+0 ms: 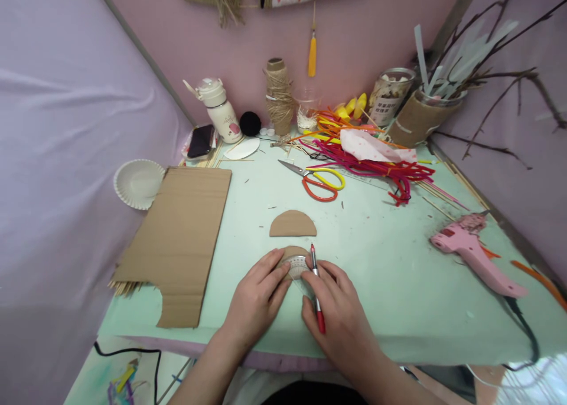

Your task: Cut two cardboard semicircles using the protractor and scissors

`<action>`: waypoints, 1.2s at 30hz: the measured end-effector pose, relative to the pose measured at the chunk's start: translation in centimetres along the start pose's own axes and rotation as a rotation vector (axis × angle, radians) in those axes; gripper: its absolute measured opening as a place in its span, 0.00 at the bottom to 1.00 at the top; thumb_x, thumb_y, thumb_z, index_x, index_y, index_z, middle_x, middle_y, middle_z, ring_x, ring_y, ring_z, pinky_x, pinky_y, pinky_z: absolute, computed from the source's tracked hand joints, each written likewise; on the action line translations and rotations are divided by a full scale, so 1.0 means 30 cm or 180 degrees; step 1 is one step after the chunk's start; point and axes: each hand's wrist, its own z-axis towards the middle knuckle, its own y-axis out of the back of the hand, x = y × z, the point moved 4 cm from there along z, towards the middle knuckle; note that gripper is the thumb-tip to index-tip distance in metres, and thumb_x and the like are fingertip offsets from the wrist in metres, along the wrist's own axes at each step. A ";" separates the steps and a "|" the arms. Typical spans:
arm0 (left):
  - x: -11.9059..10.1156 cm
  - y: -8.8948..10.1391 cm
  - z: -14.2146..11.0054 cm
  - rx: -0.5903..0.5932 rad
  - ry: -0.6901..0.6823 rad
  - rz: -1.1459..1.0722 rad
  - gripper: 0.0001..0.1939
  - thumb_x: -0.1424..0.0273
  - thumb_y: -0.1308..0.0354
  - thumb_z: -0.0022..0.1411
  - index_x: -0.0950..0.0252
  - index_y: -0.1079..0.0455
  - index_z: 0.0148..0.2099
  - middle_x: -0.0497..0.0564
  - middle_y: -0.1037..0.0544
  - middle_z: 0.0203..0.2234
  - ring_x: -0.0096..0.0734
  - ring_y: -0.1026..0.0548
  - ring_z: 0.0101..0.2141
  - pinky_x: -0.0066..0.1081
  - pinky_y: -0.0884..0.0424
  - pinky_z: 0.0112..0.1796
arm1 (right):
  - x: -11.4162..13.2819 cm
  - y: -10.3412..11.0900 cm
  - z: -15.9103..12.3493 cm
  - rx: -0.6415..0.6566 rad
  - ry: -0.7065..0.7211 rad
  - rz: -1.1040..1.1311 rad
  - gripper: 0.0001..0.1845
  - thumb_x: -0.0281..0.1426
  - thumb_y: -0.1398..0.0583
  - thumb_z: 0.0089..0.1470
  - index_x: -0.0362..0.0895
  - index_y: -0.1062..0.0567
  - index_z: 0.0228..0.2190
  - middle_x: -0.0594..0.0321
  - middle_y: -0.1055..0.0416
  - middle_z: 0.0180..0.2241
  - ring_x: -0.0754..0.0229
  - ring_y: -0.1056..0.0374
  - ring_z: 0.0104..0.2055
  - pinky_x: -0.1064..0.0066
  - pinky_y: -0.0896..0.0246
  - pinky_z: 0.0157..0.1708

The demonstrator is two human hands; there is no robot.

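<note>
A clear protractor [298, 266] lies against a rounded cardboard piece [294, 251] near the table's front edge. From the left, my left hand [256, 296] grips both with its thumb and fingers. My right hand [340, 304] holds a red-and-silver pen [319, 319], its tip pointing away from me, while its fingertips also touch the protractor. Much of the lower cardboard piece is hidden by the hands and the protractor. Just beyond them, a cardboard half circle [293, 224] rests flat, its straight edge toward me.
Scissors [319, 179] lie behind the half circle. A big cardboard sheet [186, 234] and a white paper bowl [138, 183] are at left. At right lies a pink glue gun [478, 257] with its cord. Pipe cleaners [376, 172], a twine spool [279, 98] and a bottle [221, 113] line the back.
</note>
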 end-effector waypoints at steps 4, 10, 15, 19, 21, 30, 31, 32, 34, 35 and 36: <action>0.002 -0.002 -0.002 -0.0006 0.0005 0.0002 0.13 0.74 0.44 0.64 0.65 0.29 0.50 0.60 0.26 0.53 0.39 0.28 0.53 0.40 0.26 0.51 | 0.000 0.000 -0.001 -0.0023 0.0020 -0.0015 0.21 0.20 0.46 0.52 0.38 0.31 0.49 0.48 0.30 0.48 0.45 0.39 0.53 0.50 0.33 0.48; 0.006 -0.004 -0.001 0.0008 0.0010 -0.0003 0.13 0.74 0.44 0.63 0.65 0.29 0.50 0.60 0.26 0.53 0.40 0.28 0.53 0.40 0.27 0.52 | -0.002 -0.006 -0.007 0.0038 0.0030 0.0014 0.22 0.19 0.45 0.52 0.37 0.32 0.50 0.47 0.31 0.49 0.44 0.41 0.54 0.49 0.34 0.49; 0.003 -0.001 0.001 -0.0035 -0.0001 0.0009 0.12 0.74 0.44 0.63 0.66 0.28 0.49 0.60 0.26 0.52 0.39 0.27 0.53 0.40 0.26 0.51 | 0.000 -0.008 -0.005 0.0046 0.0017 0.0008 0.22 0.19 0.46 0.52 0.37 0.32 0.50 0.47 0.31 0.50 0.44 0.41 0.55 0.49 0.34 0.49; 0.003 -0.003 0.000 -0.0052 -0.0009 -0.0021 0.12 0.74 0.44 0.63 0.66 0.28 0.49 0.61 0.26 0.52 0.39 0.27 0.53 0.40 0.27 0.52 | -0.001 -0.010 -0.006 0.0038 0.0026 -0.0001 0.21 0.19 0.46 0.52 0.36 0.32 0.49 0.47 0.31 0.50 0.44 0.42 0.55 0.49 0.35 0.49; 0.004 -0.005 0.000 -0.0048 -0.0014 -0.0036 0.12 0.74 0.44 0.63 0.66 0.28 0.49 0.61 0.26 0.52 0.39 0.28 0.53 0.39 0.27 0.52 | -0.002 -0.012 -0.008 0.0033 0.0033 -0.0012 0.21 0.19 0.47 0.52 0.36 0.32 0.49 0.47 0.31 0.50 0.44 0.42 0.55 0.49 0.35 0.49; 0.006 -0.006 -0.003 -0.0043 -0.0031 -0.0024 0.13 0.74 0.44 0.63 0.65 0.28 0.50 0.60 0.26 0.53 0.39 0.28 0.53 0.40 0.26 0.52 | -0.001 -0.014 -0.006 0.0028 0.0041 -0.0095 0.21 0.20 0.47 0.53 0.37 0.31 0.49 0.47 0.30 0.50 0.44 0.41 0.56 0.49 0.34 0.49; 0.007 -0.007 -0.004 -0.0044 -0.0029 -0.0021 0.13 0.74 0.44 0.63 0.65 0.29 0.50 0.60 0.26 0.53 0.39 0.28 0.53 0.40 0.26 0.52 | -0.001 -0.014 -0.007 0.0023 0.0042 -0.0102 0.21 0.20 0.47 0.53 0.37 0.31 0.49 0.47 0.30 0.50 0.44 0.41 0.56 0.49 0.34 0.49; 0.007 -0.009 -0.005 -0.0044 -0.0028 -0.0018 0.13 0.74 0.44 0.63 0.65 0.29 0.50 0.60 0.26 0.53 0.39 0.28 0.53 0.40 0.26 0.52 | -0.001 -0.013 -0.007 0.0013 0.0045 -0.0108 0.21 0.20 0.47 0.53 0.37 0.31 0.49 0.46 0.30 0.50 0.44 0.41 0.56 0.49 0.34 0.49; 0.008 -0.010 -0.005 -0.0042 -0.0028 -0.0021 0.13 0.74 0.44 0.63 0.65 0.29 0.50 0.60 0.27 0.53 0.39 0.28 0.53 0.40 0.27 0.52 | -0.001 -0.012 -0.008 0.0000 0.0056 -0.0108 0.21 0.20 0.47 0.53 0.37 0.31 0.49 0.46 0.30 0.50 0.44 0.41 0.55 0.49 0.34 0.49; 0.007 -0.010 -0.005 -0.0044 -0.0030 -0.0022 0.13 0.74 0.44 0.63 0.65 0.29 0.50 0.60 0.27 0.53 0.39 0.28 0.53 0.40 0.27 0.52 | -0.001 -0.013 -0.009 0.0003 0.0062 -0.0101 0.21 0.20 0.47 0.53 0.36 0.31 0.49 0.46 0.31 0.51 0.44 0.41 0.56 0.49 0.35 0.49; 0.006 -0.010 -0.004 -0.0048 -0.0030 -0.0021 0.13 0.74 0.44 0.63 0.65 0.29 0.50 0.60 0.27 0.53 0.39 0.28 0.53 0.40 0.27 0.52 | -0.001 -0.013 -0.009 0.0013 0.0061 -0.0096 0.21 0.20 0.47 0.53 0.36 0.31 0.49 0.47 0.31 0.51 0.44 0.41 0.56 0.49 0.35 0.49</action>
